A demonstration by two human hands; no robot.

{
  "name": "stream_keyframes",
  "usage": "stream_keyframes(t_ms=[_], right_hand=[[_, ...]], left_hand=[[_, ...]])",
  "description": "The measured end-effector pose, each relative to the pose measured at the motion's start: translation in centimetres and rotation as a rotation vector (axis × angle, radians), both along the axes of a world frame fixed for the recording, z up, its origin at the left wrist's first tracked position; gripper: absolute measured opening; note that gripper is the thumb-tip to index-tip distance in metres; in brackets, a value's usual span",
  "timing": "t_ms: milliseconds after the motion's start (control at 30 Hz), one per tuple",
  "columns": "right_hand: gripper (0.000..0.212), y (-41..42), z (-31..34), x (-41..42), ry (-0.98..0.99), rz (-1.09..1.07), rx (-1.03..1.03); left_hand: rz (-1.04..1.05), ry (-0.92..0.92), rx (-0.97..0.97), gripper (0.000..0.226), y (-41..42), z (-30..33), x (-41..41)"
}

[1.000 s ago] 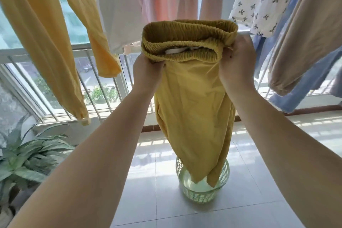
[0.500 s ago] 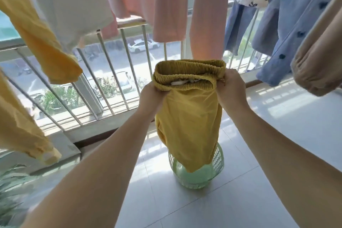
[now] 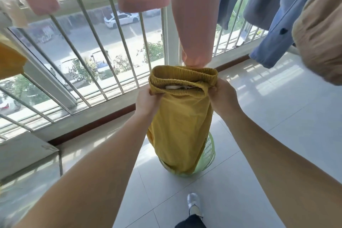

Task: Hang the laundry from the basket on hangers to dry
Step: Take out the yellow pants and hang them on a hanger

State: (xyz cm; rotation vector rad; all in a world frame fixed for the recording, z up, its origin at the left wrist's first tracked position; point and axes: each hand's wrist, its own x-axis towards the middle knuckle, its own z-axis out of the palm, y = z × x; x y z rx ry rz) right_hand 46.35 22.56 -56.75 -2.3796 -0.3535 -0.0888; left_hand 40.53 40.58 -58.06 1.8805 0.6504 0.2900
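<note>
Gripping yellow pants waistband w/ both hands' fingers, now lowered, hem over basket.

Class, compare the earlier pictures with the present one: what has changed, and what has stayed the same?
The yellow trousers were lowered, their legs now covering more of the green basket. The view tilted down, bringing a foot into sight. Unchanged: left hand and right hand grip the waistband; nothing was released.

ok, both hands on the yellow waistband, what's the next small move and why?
Probably lift the yellow garment clear of the green basket and reach for a hanger. The left hand and right hand grip the elastic waistband at its two ends, the legs hang into the basket, and no hanger shows in it.
</note>
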Motion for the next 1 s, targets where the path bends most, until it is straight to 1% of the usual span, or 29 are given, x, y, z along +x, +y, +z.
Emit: stream_keyframes(t_ms=[133, 300, 367, 500, 667, 800, 867, 933, 967, 1000], right_hand=[[0.019, -0.3, -0.2, 2.4, -0.031, -0.032, 0.007], [0.029, -0.1, 0.2, 3.9, -0.103, -0.049, 0.102], [0.024, -0.2, 0.0, 3.8, -0.127, -0.055, 0.108], [0.022, -0.6, -1.5, 2.1, -0.110, -0.050, 0.126], [0.021, -1.6, -5.7, -2.6, 0.009, -0.053, 0.090], [0.026, -2.8, -9.7, -6.4, 0.149, -0.066, 0.065], [0.026, -3.3, -11.7, -8.0, 0.217, -0.053, 0.027], [0.021, -3.9, -13.2, -8.9, 0.292, -0.025, -0.031], [0.021, -4.2, -13.8, -9.3, 0.341, -0.016, -0.051], [0.025, -4.4, -14.4, -9.6, 0.385, -0.003, -0.071]], left_hand=[[-0.016, -0.050, -0.028, 0.005, -0.3, -0.2, 2.7], [-0.019, -0.085, -0.061, 0.016, 0.0, -0.5, 5.5], [-0.033, -0.119, -0.077, 0.014, 0.1, -0.6, 5.5], [-0.073, -0.089, -0.067, 0.016, 0.1, -2.0, 3.4], [-0.135, 0.044, -0.048, 0.014, -0.1, -6.1, -1.3], [-0.176, 0.168, -0.066, 0.005, -0.5, -10.1, -5.0], [-0.209, 0.252, -0.092, 0.006, -0.9, -12.3, -6.7], [-0.227, 0.326, -0.116, 0.007, -1.2, -14.3, -8.1], [-0.234, 0.360, -0.117, 0.010, -1.3, -15.1, -8.6], [-0.244, 0.390, -0.113, 0.012, -1.3, -15.8, -9.0]])
